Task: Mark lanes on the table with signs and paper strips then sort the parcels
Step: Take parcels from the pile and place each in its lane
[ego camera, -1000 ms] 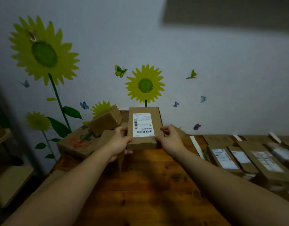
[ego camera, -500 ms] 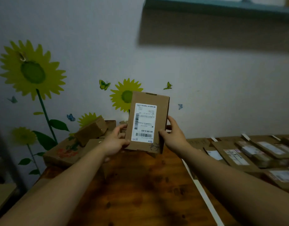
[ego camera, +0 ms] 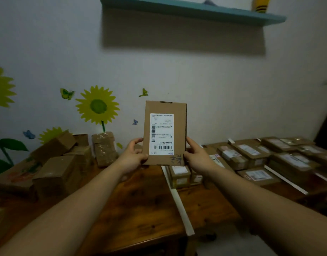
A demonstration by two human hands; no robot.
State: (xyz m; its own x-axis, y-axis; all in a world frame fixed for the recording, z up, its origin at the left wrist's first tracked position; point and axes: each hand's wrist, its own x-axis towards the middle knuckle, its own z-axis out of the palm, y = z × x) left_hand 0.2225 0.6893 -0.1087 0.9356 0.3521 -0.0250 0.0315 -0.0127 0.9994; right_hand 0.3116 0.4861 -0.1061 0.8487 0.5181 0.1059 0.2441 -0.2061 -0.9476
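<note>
Above the wooden table (ego camera: 140,206), both hands hold a parcel (ego camera: 164,133) upright.

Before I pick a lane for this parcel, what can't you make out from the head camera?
Head view:
- Held parcel: the label's address lines are too small and dim to read; its rear face is turned away.
- Blue handwriting: too blurred to read.
- Sorted parcels at right: labels blurred, farthest ones cut by the frame edge.
- Paper strip: far end hidden behind the held parcel.

Open tabletop (ego camera: 137,209) centre, stacked boxes (ego camera: 55,172) crowding left, labelled parcels (ego camera: 251,154) crowding right
</note>
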